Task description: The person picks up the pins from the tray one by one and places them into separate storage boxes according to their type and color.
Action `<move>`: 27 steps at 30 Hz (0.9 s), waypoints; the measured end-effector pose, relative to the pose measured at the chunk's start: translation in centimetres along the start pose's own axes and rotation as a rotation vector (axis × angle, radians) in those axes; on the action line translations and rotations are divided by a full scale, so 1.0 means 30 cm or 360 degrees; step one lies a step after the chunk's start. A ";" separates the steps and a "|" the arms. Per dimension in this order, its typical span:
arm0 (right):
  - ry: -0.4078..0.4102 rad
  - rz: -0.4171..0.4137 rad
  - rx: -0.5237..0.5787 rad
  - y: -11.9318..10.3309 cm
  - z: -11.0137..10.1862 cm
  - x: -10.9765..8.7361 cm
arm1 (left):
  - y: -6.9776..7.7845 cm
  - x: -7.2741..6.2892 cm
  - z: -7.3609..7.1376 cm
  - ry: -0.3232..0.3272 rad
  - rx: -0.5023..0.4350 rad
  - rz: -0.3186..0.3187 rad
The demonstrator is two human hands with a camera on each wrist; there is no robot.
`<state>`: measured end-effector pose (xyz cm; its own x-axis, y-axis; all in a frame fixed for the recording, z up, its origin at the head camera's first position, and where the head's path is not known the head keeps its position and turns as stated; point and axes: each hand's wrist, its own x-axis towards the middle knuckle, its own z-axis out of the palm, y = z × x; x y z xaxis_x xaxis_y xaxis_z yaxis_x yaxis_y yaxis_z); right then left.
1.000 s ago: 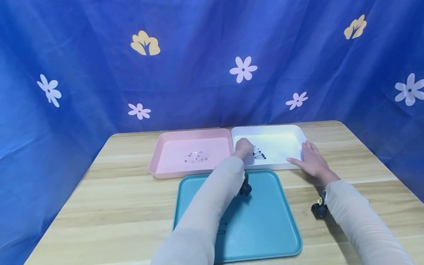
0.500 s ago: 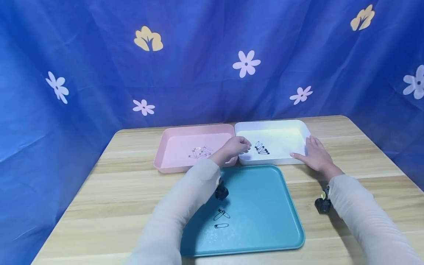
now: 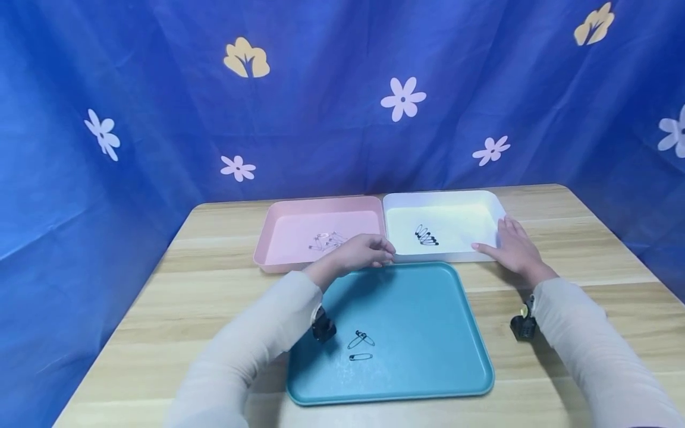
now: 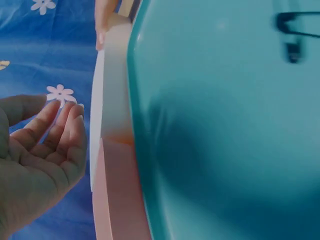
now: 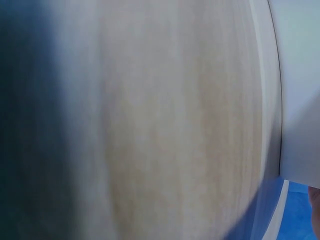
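Note:
My left hand [image 3: 364, 252] hovers over the gap between the pink tray [image 3: 267, 261] and the teal tray [image 3: 417, 309]. Its fingers are loosely bent, and the left wrist view shows nothing between them. My right hand [image 3: 512, 248] rests against the right front corner of the white tray [image 3: 455, 257], fingers straight along the side and thumb on the front rim. Several black safety pins [image 3: 427, 239] lie bunched in the white tray. Silver safety pins [image 3: 327, 240] are scattered in the pink tray, partly behind my left hand. On the teal tray lie a few black safety pins [image 3: 361, 357], two crossing.
The pink and white trays stand side by side at the back of the wooden table [image 3: 176, 309], the teal tray in front of them. A blue flowered curtain [image 3: 321, 119] hangs behind. Each wrist carries a small black camera [image 3: 323, 326].
My left hand has drawn back from the white tray, toward the left and nearer me. The pins on the teal tray came into view. My right hand keeps its place on the white tray.

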<state>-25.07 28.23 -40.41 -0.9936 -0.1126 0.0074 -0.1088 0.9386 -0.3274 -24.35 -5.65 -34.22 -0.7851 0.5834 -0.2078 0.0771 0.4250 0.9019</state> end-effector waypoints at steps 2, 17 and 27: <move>0.0004 0.0006 0.0005 0.002 -0.004 0.002 | -0.006 -0.026 -0.005 -0.0053 -0.0018 0.0023; 0.0005 -0.0001 0.0022 -0.002 -0.003 0.000 | -0.092 -0.221 -0.008 -0.0168 0.0053 0.0049; 0.0007 -0.0002 0.0015 -0.004 -0.001 -0.001 | -0.151 -0.337 0.053 -0.0131 0.0302 0.0071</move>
<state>-25.04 28.14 -40.36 -0.9936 -0.1123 0.0118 -0.1097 0.9353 -0.3363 -15.79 -12.36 -36.80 -0.7263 0.6557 -0.2063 0.2311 0.5155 0.8251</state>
